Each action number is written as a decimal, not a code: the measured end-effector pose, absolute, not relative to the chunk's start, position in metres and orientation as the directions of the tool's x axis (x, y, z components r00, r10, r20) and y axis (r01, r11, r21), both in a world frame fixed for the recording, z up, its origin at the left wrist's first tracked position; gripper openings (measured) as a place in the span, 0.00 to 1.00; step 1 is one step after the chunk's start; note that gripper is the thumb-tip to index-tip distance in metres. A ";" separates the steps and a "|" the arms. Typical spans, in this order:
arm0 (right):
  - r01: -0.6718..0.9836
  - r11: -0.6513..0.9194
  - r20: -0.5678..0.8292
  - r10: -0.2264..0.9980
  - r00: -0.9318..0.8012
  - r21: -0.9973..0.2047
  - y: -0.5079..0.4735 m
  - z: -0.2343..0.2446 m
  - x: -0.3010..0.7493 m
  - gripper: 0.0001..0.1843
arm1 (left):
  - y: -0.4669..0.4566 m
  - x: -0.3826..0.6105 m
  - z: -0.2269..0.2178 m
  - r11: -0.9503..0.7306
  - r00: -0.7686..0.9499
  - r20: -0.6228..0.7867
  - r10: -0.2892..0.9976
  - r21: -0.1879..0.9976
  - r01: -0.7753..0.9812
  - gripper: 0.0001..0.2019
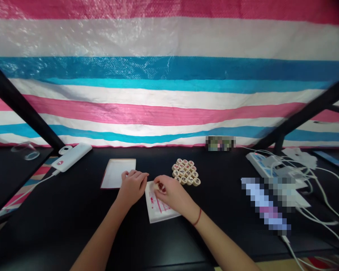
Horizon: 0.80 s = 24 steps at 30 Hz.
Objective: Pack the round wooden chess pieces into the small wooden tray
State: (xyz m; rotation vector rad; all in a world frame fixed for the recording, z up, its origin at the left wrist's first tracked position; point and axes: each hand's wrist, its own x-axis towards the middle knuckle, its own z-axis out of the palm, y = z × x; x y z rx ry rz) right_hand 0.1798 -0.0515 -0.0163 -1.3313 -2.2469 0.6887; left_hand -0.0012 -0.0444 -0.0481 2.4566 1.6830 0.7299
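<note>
Glossy striped sheeting (169, 69) backs a smooth black tabletop (126, 241). A shallow rectangular tray (119, 172) lies left of and beyond the printed board (160, 213), white with pink lines. Left hand (132, 186), at the board's left: loosely curled, contents hidden. Right hand (173, 192), over the board: thumb and fingers nearly closed. Beyond the board to its right, nearer the right hand: clustered discs (186, 172), pale, thick, bearing characters. Pinched in that hand: one red-marked disc (160, 187).
</note>
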 end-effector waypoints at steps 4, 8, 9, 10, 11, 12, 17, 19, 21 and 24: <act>0.659 0.462 0.153 0.869 -0.471 -0.594 -0.058 -0.037 0.166 0.08 | -0.044 -0.011 -0.044 -0.442 0.335 0.322 0.885 0.360 0.822 0.13; 0.609 0.478 0.206 0.863 -0.462 -0.633 -0.058 -0.043 0.167 0.10 | -0.048 -0.016 -0.041 -0.505 0.416 0.293 0.861 0.397 0.766 0.12; 0.591 0.470 0.227 0.869 -0.439 -0.656 -0.059 -0.043 0.170 0.11 | -0.049 -0.016 -0.040 -0.525 0.441 0.287 0.850 0.409 0.747 0.13; 0.570 0.459 0.251 0.878 -0.407 -0.681 -0.060 -0.043 0.174 0.13 | -0.050 -0.015 -0.040 -0.542 0.463 0.282 0.840 0.418 0.729 0.14; 0.549 0.446 0.272 0.888 -0.371 -0.707 -0.061 -0.043 0.177 0.13 | -0.051 -0.013 -0.040 -0.554 0.479 0.279 0.832 0.424 0.716 0.15; 0.530 0.435 0.288 0.895 -0.340 -0.728 -0.062 -0.042 0.180 0.13 | -0.051 -0.011 -0.040 -0.561 0.488 0.277 0.828 0.423 0.712 0.16; 0.472 0.436 0.309 0.894 -0.324 -0.766 -0.065 -0.039 0.186 0.10 | -0.048 -0.001 -0.042 -0.537 0.496 0.208 0.843 0.379 0.754 0.15; 0.471 0.450 0.308 0.885 -0.348 -0.759 -0.065 -0.038 0.184 0.13 | -0.047 0.001 -0.042 -0.526 0.499 0.176 0.848 0.387 0.757 0.15; 0.487 0.473 0.309 0.872 -0.380 -0.734 -0.065 -0.039 0.181 0.15 | -0.047 -0.001 -0.043 -0.525 0.504 0.167 0.847 0.407 0.748 0.18; 0.520 0.507 0.309 0.852 -0.422 -0.688 -0.063 -0.043 0.178 0.17 | -0.047 -0.006 -0.045 -0.535 0.517 0.183 0.836 0.474 0.699 0.28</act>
